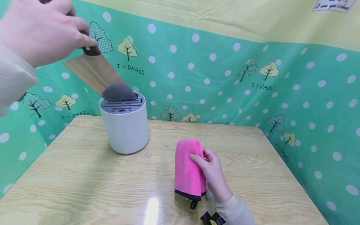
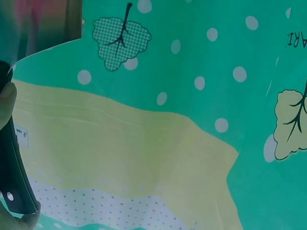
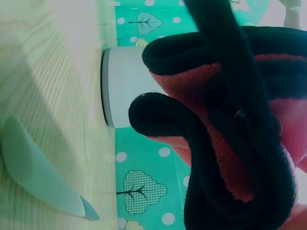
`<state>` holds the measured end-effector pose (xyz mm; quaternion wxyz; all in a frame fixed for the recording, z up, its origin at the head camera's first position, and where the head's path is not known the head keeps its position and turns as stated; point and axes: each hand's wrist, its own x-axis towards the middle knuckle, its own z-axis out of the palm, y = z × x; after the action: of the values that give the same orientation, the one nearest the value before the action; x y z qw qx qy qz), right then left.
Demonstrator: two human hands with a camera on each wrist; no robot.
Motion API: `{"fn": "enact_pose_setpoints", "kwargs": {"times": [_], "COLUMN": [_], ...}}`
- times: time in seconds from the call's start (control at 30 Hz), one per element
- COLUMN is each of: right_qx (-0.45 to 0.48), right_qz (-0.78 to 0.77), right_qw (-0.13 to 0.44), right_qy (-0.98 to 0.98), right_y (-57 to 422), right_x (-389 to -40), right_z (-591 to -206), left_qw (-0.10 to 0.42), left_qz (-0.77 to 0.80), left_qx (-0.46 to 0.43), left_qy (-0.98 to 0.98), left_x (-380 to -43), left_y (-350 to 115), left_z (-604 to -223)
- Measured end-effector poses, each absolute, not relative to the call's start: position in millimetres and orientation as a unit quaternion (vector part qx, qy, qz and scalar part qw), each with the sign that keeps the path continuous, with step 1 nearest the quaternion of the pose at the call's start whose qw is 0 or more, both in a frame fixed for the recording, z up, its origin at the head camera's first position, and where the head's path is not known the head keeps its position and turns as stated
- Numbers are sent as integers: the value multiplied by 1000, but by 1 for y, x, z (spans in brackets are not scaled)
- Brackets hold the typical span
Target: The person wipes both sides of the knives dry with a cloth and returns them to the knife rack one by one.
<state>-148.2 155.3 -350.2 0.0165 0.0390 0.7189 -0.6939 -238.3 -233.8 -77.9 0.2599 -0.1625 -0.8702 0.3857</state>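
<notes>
My left hand (image 1: pixel 52 31) grips the dark riveted handle of a cleaver (image 1: pixel 98 73) at the upper left. Its broad blade slants down to the right, with the lower edge right at the slotted top of a white round knife block (image 1: pixel 125 131). The left wrist view shows the black handle (image 2: pixel 17 165) between fingers, with part of the blade (image 2: pixel 50 26) above. My right hand (image 1: pixel 212 172) holds a folded pink towel (image 1: pixel 187 168) with black trim, thumb on its face. In the right wrist view the towel's black edge (image 3: pixel 158 115) fills much of the picture.
A pale, curved object with a narrow end (image 3: pixel 38 167) lies on the wooden table (image 1: pixel 247 175), mostly hidden behind the towel in the head view. A green polka-dot curtain (image 1: pixel 213 75) hangs behind and beside the table. A small black device (image 1: pixel 212 218) sits by the right wrist.
</notes>
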Motion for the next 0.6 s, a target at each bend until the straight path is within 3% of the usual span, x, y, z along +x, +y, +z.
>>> {"fn": "enact_pose_setpoints", "kwargs": {"times": [0.6], "right_qx": [35], "right_qz": [-694], "right_qw": [22], "right_qy": [719], "right_y": [154], "right_x": [-149], "right_z": [-351], "left_qw": [264], "left_qz": [337], "left_qx": [-174], "left_qy": [-887], "left_x": [-243], "left_y": [-223], "left_z": [-76]}}
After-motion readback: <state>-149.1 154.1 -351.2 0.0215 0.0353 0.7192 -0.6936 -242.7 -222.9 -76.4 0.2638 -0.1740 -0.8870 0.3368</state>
